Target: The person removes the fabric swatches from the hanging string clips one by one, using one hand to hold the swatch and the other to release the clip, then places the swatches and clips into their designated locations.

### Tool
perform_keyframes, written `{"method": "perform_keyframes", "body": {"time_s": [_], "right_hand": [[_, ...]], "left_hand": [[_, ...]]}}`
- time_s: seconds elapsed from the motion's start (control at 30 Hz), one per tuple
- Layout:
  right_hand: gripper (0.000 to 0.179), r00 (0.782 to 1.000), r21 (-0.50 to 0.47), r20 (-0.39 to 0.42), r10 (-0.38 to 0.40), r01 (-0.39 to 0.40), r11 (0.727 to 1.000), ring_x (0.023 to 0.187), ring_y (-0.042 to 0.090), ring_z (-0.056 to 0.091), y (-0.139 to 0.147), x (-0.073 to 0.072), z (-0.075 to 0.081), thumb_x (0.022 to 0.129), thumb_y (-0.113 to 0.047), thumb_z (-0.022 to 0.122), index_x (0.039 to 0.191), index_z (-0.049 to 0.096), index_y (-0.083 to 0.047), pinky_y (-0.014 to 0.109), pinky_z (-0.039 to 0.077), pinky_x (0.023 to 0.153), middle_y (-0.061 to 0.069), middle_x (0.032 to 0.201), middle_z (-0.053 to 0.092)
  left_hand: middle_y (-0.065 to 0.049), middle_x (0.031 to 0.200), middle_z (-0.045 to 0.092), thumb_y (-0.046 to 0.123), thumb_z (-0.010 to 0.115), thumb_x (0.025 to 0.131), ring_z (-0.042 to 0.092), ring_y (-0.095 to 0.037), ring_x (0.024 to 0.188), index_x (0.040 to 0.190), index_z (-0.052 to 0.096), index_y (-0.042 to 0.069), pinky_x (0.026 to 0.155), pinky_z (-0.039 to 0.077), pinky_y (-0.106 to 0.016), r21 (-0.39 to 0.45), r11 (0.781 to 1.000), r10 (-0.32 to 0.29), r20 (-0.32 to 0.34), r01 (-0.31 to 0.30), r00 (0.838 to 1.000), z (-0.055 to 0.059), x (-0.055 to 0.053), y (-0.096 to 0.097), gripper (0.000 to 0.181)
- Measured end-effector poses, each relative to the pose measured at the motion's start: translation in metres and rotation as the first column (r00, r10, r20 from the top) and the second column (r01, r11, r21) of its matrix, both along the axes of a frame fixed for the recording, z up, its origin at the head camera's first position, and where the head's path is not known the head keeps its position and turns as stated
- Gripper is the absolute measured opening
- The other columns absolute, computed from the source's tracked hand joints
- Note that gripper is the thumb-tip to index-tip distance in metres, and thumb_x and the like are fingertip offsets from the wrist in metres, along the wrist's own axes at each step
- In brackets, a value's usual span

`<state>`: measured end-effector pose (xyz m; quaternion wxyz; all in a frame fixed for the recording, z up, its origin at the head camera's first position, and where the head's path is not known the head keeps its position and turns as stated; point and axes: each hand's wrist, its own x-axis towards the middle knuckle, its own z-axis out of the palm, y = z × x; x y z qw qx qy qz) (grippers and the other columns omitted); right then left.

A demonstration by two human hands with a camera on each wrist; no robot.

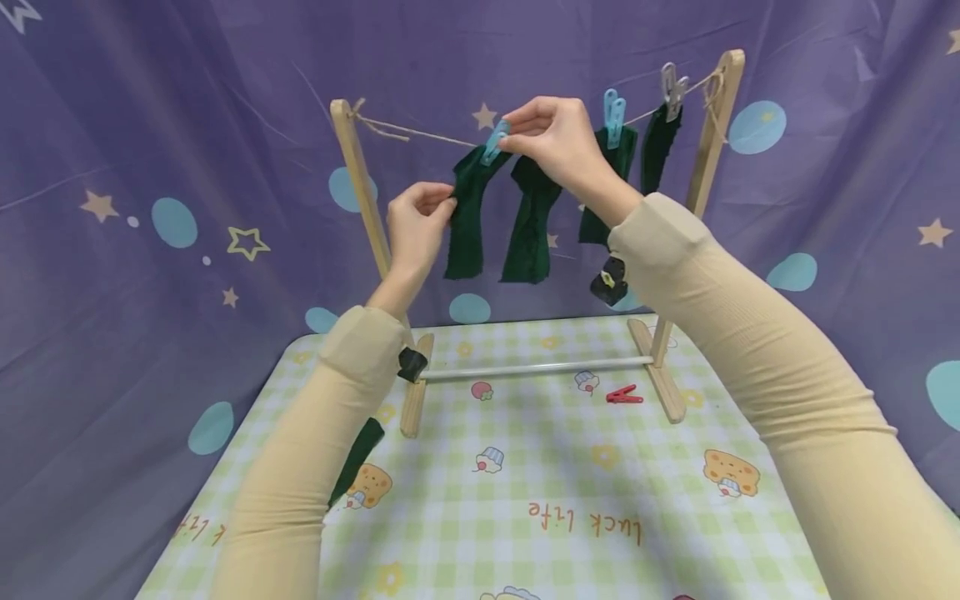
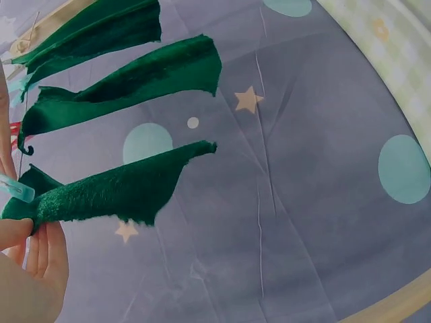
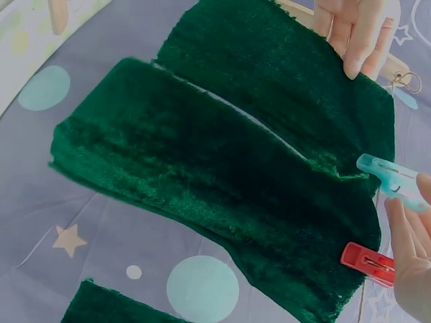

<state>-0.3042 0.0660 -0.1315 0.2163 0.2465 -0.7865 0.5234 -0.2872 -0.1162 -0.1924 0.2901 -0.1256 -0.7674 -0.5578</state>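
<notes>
The right hand (image 1: 558, 142) pinches a light-blue clothespin (image 1: 493, 146) between thumb and fingers, its nose over the top edge of the leftmost green cloth strip (image 1: 468, 225). Whether the pin has closed on the cloth, I cannot tell. The left hand (image 1: 418, 221) pinches the outer edge of that same strip near its top, thumb against the fabric and fingers behind it. The strip hangs at the twine line (image 1: 420, 132), towards the left wooden post (image 1: 360, 175).

Just beside it, partly behind the right hand in the head view, hangs a second green strip (image 1: 531, 225); the right wrist view shows a red clothespin (image 3: 369, 262) at its upper edge, next to the right fingers. Farther right hang a third green strip (image 1: 618, 167) under another light-blue clothespin (image 1: 615, 121), and a narrow-looking fourth strip (image 1: 657, 150) under a greyish clothespin (image 1: 672, 90), near the right wooden post (image 1: 716, 133).

Below, a white rod (image 1: 536, 368) joins the stand's feet on the bench (image 1: 555, 467), which is covered in green-and-white check. A loose red clothespin (image 1: 624, 395) lies near the right foot, and another green cloth piece (image 1: 356, 458) lies partly hidden behind the left sleeve (image 1: 300, 467).
</notes>
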Motion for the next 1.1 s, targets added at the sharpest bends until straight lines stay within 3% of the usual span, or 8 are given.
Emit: {"method": "perform_keyframes", "body": {"time_s": [0.23,0.47,0.7,0.97,1.1], "right_hand": [[0.025,0.999,-0.006,0.007,-0.038,0.038,0.999,0.079,0.010,0.061,0.004,0.001,0.002,0.076,-0.018,0.069,0.095,0.067,-0.001,0.022,0.046,0.068,0.008,0.097,0.066],[0.022,1.000,-0.095,-0.001,-0.016,0.016,0.995,0.078,0.009,0.062,0.007,0.002,0.005,0.075,-0.012,0.070,0.091,0.066,0.002,0.023,0.048,0.074,0.007,0.094,0.066],[0.020,1.000,-0.148,0.005,-0.007,0.007,0.989,0.078,0.008,0.061,0.011,0.002,0.008,0.076,-0.009,0.069,0.091,0.066,0.003,0.022,0.047,0.075,0.007,0.093,0.067],[0.015,1.000,-0.232,0.011,0.018,-0.015,0.973,0.071,0.007,0.063,0.015,0.007,0.012,0.074,-0.005,0.069,0.087,0.066,0.002,0.020,0.048,0.071,0.006,0.087,0.068],[0.015,0.999,-0.209,0.011,0.032,-0.029,0.977,0.076,0.008,0.063,0.018,0.012,0.010,0.074,-0.007,0.070,0.086,0.066,0.001,0.021,0.048,0.073,0.004,0.088,0.067]], "left_hand": [[-0.010,0.092,0.066,0.009,0.062,0.083,0.057,-0.010,0.071,0.096,0.068,0.003,0.061,0.042,-0.017,-0.056,0.997,0.048,-0.008,-0.048,0.999,0.003,0.003,-0.002,0.016],[-0.011,0.092,0.066,0.007,0.061,0.083,0.056,-0.010,0.070,0.096,0.068,0.001,0.061,0.041,-0.016,-0.064,0.997,0.041,-0.015,-0.042,0.999,0.004,0.004,-0.005,0.016],[-0.014,0.093,0.065,0.009,0.059,0.085,0.057,-0.013,0.074,0.099,0.067,0.001,0.064,0.043,-0.018,-0.140,0.990,0.030,0.054,-0.023,0.998,0.000,0.009,-0.013,0.018],[-0.016,0.094,0.065,0.008,0.058,0.085,0.055,-0.009,0.072,0.099,0.066,-0.002,0.063,0.042,-0.016,-0.186,0.982,0.000,0.076,0.014,0.997,-0.007,0.012,-0.027,0.019],[-0.015,0.093,0.065,0.010,0.059,0.085,0.057,-0.010,0.073,0.100,0.067,0.001,0.062,0.043,-0.017,-0.237,0.972,0.016,0.101,0.009,0.995,-0.010,0.015,-0.033,0.019]]}}
